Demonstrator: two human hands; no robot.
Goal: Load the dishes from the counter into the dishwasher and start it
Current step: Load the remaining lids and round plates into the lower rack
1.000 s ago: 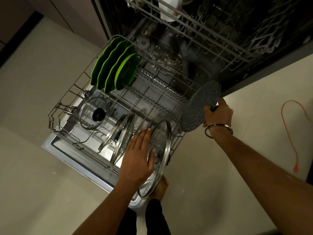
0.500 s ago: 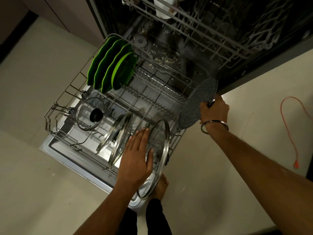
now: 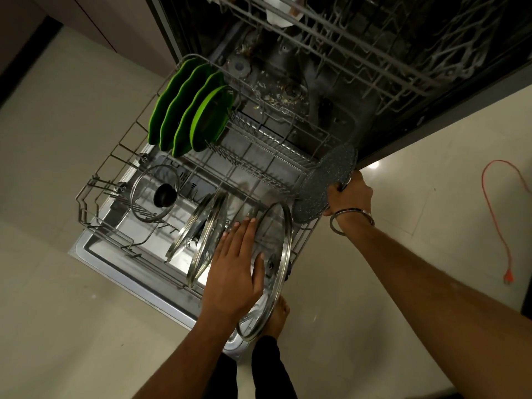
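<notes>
The dishwasher's lower rack (image 3: 95,197) is pulled out over the open door. My left hand (image 3: 236,269) lies flat, fingers straight, against a large glass lid (image 3: 276,254) that stands on edge at the rack's near right. My right hand (image 3: 349,194) grips the handle of a speckled grey pan (image 3: 325,182), held tilted over the rack's right edge. Several green plates (image 3: 190,116) stand upright at the rack's far left. Two glass lids (image 3: 204,228) lean in the middle, and another lid with a black knob (image 3: 155,194) lies at the left.
The upper rack (image 3: 359,38) is extended above, with a white dish (image 3: 279,15) in it. An orange cord (image 3: 501,214) lies on the floor at the right. My bare foot (image 3: 277,315) stands beside the door's near corner. Pale floor tiles surround the dishwasher.
The right hand has lowered the grey pan slightly toward the rack's right edge. The left hand stays flat on the large glass lid.
</notes>
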